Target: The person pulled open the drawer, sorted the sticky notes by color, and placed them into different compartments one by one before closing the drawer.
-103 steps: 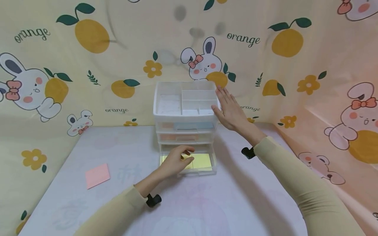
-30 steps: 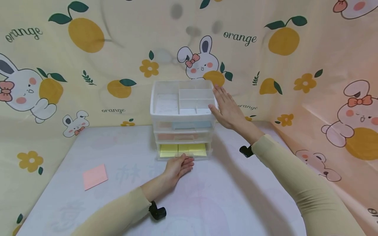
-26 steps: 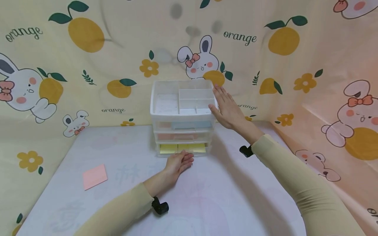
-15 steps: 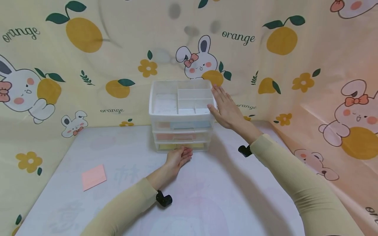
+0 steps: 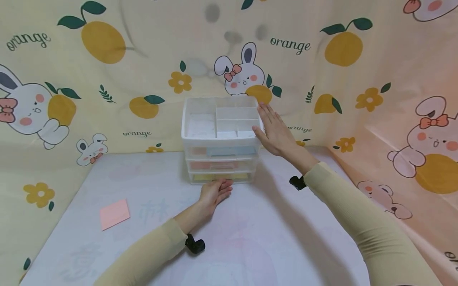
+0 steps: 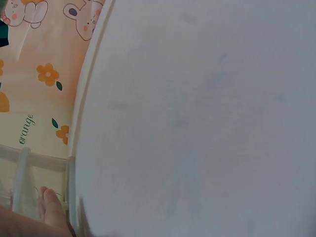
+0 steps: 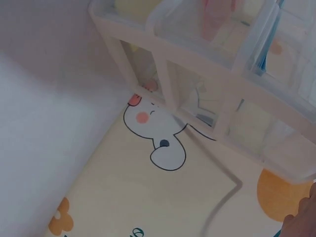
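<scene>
A white drawer organizer (image 5: pixel 220 139) with clear drawers stands at the back of the table, its top tray divided into compartments. Its bottom drawer (image 5: pixel 243 177), with yellow paper inside, is flush with the drawers above. The left hand (image 5: pixel 214 194) has its extended fingers against the front of that drawer, palm toward the organizer. Along the organizer's upper right side lies the right hand (image 5: pixel 274 133), fingers straight and thumb at the front rim. In the right wrist view, fingers (image 7: pixel 300 217) of this hand show at the lower right corner beside the organizer's frame (image 7: pixel 197 69).
A pink sticky note (image 5: pixel 115 215) lies on the white table (image 5: pixel 161 238) to the left. Behind and to the right hangs a cloth (image 5: pixel 157 47) printed with rabbits and oranges. The middle drawers hold orange and blue items.
The bottom drawer, pulled out earlier with yellow paper showing, has slid in under the left hand's push. The right hand has stayed at the organizer's side.
</scene>
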Tool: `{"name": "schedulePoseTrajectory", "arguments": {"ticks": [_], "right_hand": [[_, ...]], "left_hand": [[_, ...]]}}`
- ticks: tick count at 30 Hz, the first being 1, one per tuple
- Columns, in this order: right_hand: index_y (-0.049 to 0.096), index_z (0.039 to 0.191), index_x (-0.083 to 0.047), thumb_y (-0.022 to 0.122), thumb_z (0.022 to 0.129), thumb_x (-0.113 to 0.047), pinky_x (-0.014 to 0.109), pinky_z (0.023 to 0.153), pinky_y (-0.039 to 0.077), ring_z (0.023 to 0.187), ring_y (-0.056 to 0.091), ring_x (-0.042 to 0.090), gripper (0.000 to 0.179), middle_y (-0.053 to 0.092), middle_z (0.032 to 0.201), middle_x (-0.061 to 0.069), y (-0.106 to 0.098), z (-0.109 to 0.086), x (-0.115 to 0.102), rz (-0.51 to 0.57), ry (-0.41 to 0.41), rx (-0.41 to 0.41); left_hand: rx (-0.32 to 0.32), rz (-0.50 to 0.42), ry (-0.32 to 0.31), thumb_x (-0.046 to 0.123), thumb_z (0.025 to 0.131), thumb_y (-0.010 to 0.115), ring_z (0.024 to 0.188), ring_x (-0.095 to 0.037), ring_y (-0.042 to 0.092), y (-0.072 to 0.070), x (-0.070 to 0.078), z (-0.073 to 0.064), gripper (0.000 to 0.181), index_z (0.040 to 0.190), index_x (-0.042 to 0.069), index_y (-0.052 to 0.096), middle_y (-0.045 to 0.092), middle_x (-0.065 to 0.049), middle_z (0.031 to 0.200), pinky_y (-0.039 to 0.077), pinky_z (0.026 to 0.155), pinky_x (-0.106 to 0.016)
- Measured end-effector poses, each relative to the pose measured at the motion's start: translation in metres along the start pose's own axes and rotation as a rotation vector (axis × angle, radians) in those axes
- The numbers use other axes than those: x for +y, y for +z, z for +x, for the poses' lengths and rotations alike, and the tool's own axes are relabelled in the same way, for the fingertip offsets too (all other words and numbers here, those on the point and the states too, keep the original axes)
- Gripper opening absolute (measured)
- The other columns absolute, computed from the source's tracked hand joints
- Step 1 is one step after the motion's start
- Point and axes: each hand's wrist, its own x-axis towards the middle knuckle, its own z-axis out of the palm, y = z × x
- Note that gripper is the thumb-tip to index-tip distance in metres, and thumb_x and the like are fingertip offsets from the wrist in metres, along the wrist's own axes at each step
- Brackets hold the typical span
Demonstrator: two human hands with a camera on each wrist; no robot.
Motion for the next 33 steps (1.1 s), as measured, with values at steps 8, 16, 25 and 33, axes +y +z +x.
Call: {"name": "schedulePoseTrajectory", "arguments": {"ticks": [8, 16, 25, 33], "right_hand": [[0.005, 0.167, -0.004, 0.032, 0.110, -0.049, 0.047, 0.131, 0.002, 0.161, -0.003, 0.027, 0.077, -0.001, 0.176, 0.008, -0.003, -0.001, 0.000, 0.006, -0.006, 0.006], [0.003, 0.167, -0.006, 0.031, 0.110, -0.051, 0.045, 0.131, 0.000, 0.161, -0.004, 0.026, 0.077, -0.003, 0.176, 0.006, -0.001, 0.000, 0.001, 0.014, 0.002, 0.002], [0.003, 0.167, -0.006, 0.030, 0.110, -0.051, 0.046, 0.131, 0.001, 0.161, -0.004, 0.027, 0.077, -0.004, 0.176, 0.006, 0.001, 0.001, 0.000, 0.008, -0.003, 0.002], [0.002, 0.168, -0.009, 0.031, 0.110, -0.053, 0.046, 0.131, 0.001, 0.161, -0.004, 0.026, 0.078, -0.005, 0.175, 0.004, 0.001, 0.001, 0.001, 0.007, 0.007, 0.003]], "left_hand": [[-0.013, 0.031, 0.094, 0.013, 0.113, 0.045, 0.101, -0.020, 0.073, -0.001, 0.009, -0.008, 0.039, 0.139, -0.015, 0.050, 0.068, -0.027, 0.129, 0.060, 0.094, -0.031], [-0.024, 0.009, 0.196, 0.010, 0.112, 0.046, 0.107, -0.025, 0.073, 0.000, 0.016, -0.007, 0.036, 0.137, -0.016, 0.051, 0.068, -0.028, 0.128, 0.059, 0.096, -0.032], [-0.018, -0.020, 0.247, 0.012, 0.111, 0.049, 0.108, -0.027, 0.073, 0.008, 0.025, -0.007, 0.032, 0.130, -0.014, 0.055, 0.068, -0.029, 0.128, 0.059, 0.094, -0.029], [-0.002, -0.053, 0.223, 0.012, 0.112, 0.047, 0.096, -0.019, 0.074, 0.009, 0.025, -0.003, 0.029, 0.126, -0.012, 0.057, 0.075, -0.016, 0.110, 0.061, 0.090, -0.028]]}}
